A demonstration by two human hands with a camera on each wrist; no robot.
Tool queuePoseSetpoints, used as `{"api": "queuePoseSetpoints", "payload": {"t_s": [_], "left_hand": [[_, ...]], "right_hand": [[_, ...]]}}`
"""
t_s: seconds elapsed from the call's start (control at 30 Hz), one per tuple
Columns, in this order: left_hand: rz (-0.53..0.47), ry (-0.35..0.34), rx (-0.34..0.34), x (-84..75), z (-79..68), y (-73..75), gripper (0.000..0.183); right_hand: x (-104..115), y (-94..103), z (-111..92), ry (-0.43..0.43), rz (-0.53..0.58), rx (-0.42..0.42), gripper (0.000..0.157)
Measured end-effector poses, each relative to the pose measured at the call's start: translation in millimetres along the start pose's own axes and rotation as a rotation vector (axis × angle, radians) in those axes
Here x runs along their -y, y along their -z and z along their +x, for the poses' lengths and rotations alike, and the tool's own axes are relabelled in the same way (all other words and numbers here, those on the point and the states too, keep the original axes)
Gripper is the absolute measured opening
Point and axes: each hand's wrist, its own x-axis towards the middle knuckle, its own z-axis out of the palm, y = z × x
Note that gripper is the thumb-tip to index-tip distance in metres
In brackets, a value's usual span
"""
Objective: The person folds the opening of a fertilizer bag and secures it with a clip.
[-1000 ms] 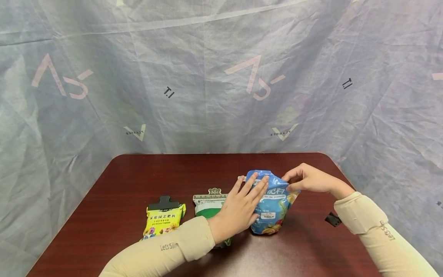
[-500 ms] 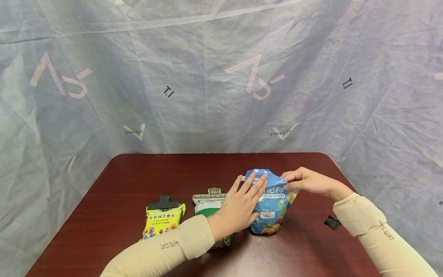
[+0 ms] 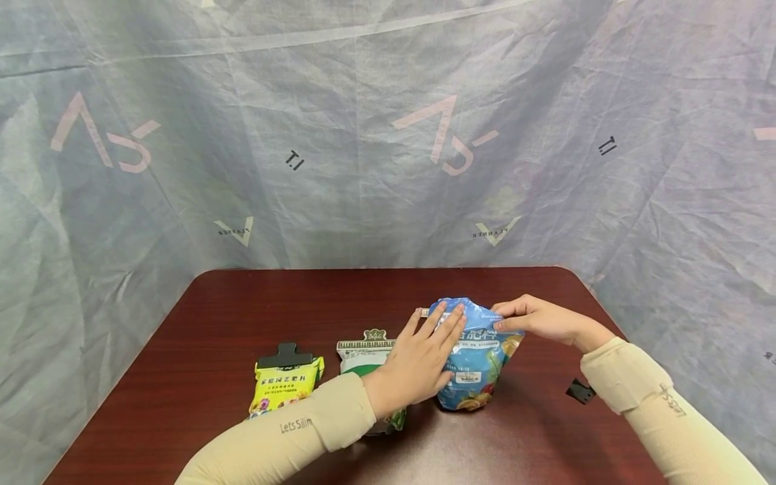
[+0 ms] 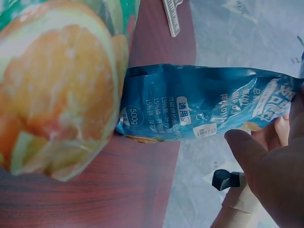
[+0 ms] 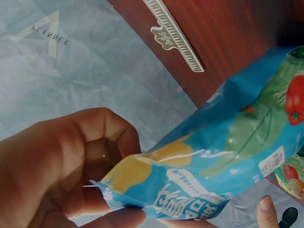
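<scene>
A blue fertilizer bag [image 3: 475, 367] stands upright on the table in the head view, its top crumpled. My left hand [image 3: 415, 367] lies over its left side with fingers straight and spread, touching the upper front. At the bag's upper right edge, my right hand [image 3: 548, 321] pinches the film between thumb and fingers; the right wrist view shows this pinched corner closely. Behind the blue bag lies a long ruler-patterned clip [image 5: 175, 37], mostly hidden in the head view. Partly covered by my left hand and forearm is a green and white bag [image 3: 359, 367].
On the left lies a yellow fertilizer bag [image 3: 286, 387] with a black clip [image 3: 286, 356] across its top. A ruler-patterned clip [image 3: 370, 345] closes the green and white bag. The dark red table [image 3: 291, 296] ends at a grey cloth backdrop [image 3: 358, 168].
The bag's slanting top edge has been pressed lower and looks flatter. My right hand has shifted slightly left and down with the pinched edge; my left hand stays nearly in place.
</scene>
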Motion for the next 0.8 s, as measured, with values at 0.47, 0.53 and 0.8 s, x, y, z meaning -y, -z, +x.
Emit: {"api": "queuePoseSetpoints", "payload": {"t_s": [0.47,0.53,0.8], "left_hand": [[-0.073,-0.024,-0.006,5.1,4.3,2.5,0.078],[-0.078,-0.024,-0.018,5.6,4.8,2.4,0.074],[-0.105,-0.031,-0.014,7.5,8.4,4.3,0.056]], "right_hand": [[-7.5,2.9,2.2,-0.117,0.198,-0.003,0.032],[-7.9,2.8,3.2,-0.132,0.215,-0.008,0.031],[-10.0,1.6,5.7,-0.175,0.322,-0.002,0.029]]}}
